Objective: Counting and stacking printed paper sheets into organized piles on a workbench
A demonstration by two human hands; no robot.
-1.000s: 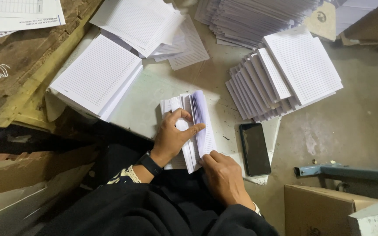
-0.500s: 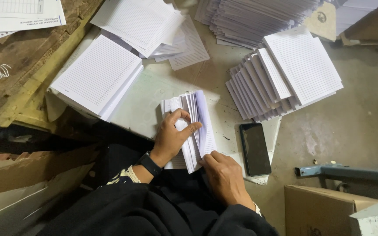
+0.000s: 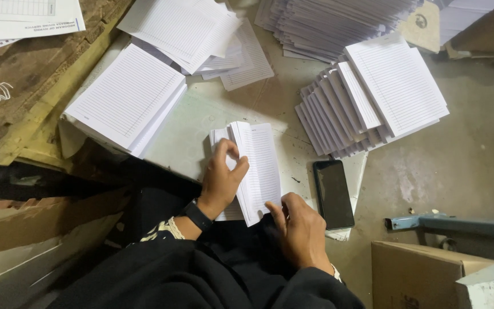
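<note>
The left hand (image 3: 222, 182) lies on a small stack of ruled sheets (image 3: 254, 169) on the pale work surface (image 3: 187, 134), its fingers (image 3: 231, 150) curled over the upper left edge and pinching a few leaves up, the thumb spread across the page. The right hand (image 3: 299, 229) has its fingers bent and pressed on the stack's lower right corner, gripping that edge. A black phone (image 3: 333, 194) lies just right of the stack, a fanned pile of ruled pads (image 3: 370, 97) sits beyond it, and a brown cardboard box (image 3: 415, 277) stands at lower right, its contents out of view.
</note>
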